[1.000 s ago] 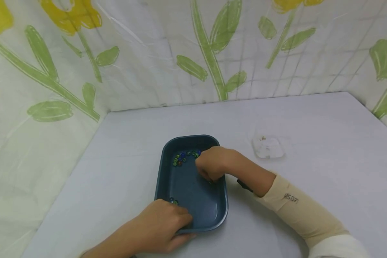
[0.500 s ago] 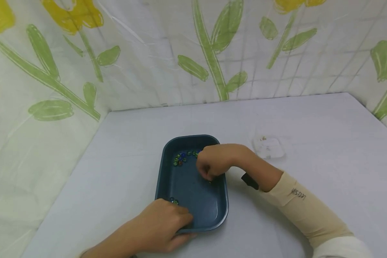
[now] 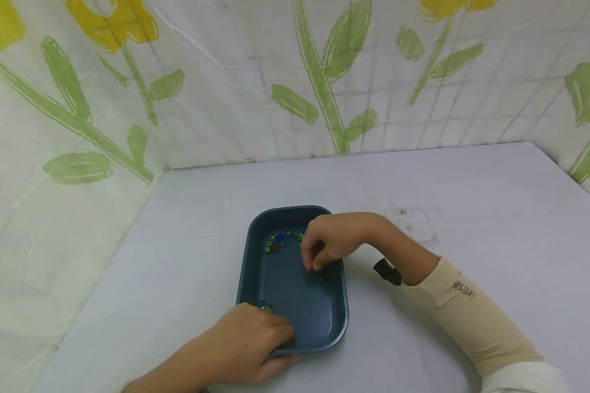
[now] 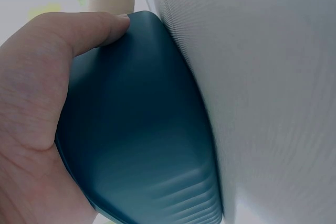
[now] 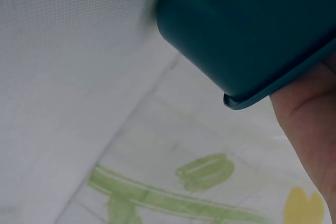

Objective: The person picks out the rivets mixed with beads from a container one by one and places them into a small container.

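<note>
My left hand [image 3: 248,344] grips the near left corner of a dark teal tray [image 3: 341,322], thumb outside the wall [image 4: 136,108] and fingers over the rim. Glass marbles [image 3: 275,241] lie scattered along the tray's far end, and a few more marbles [image 3: 265,306] are beside my left hand. My right hand [image 3: 331,240] reaches over the right rim, its bent fingers and thumb meeting above the tray floor. A small shiny marble [image 3: 320,278] sits just below those fingertips. Whether anything is between them is too small to tell. In the right wrist view, the tray's outer wall [image 5: 247,30] hides the fingertips.
A clear plastic packet [image 3: 415,222] with a white label lies to the right behind the tray, partly covered by my right forearm. The white table [image 3: 187,234] ends at a sheet wall [image 3: 226,120] painted with flowers.
My right hand has risen and shifted slightly away from me, uncovering the small marble below its fingertips. The right forearm has swung a little rightward. My left hand and the tray stay put.
</note>
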### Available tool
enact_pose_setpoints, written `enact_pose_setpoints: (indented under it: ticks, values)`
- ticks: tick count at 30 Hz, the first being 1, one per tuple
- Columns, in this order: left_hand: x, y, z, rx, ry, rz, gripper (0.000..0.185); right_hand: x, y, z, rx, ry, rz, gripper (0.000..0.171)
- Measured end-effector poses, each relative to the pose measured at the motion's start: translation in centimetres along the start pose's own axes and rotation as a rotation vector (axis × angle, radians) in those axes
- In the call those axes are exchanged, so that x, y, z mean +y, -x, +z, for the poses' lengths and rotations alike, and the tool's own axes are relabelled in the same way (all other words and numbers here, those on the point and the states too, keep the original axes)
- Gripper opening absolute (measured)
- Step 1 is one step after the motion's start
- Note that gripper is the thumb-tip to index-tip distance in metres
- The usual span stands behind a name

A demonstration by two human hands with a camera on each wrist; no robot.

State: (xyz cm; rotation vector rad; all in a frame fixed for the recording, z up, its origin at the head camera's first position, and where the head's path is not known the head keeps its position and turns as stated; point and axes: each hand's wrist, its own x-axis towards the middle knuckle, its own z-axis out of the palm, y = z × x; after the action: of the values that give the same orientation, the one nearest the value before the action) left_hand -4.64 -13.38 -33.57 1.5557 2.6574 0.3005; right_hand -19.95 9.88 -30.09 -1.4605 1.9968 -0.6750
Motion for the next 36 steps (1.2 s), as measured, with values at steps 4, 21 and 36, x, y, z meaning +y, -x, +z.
enact_pose_setpoints:
  ticks: [4, 21, 36]
  values:
    - [0.0, 0.0, 0.0, 0.004, -0.006, 0.004, 0.033, 0.1, 0.2, -0.1, 0.021, -0.012, -0.031, 0.005]
    - [0.0, 0.1, 0.0, 0.009, -0.001, 0.006, 0.034, -0.1, 2.4, -1.7, 0.07, -0.039, -0.058, 0.008]
    - [0.0, 0.1, 0.1, 0.019, -0.013, 0.005, 0.034, -0.8, 4.5, -2.9, 0.113, -0.084, 0.006, 0.01]
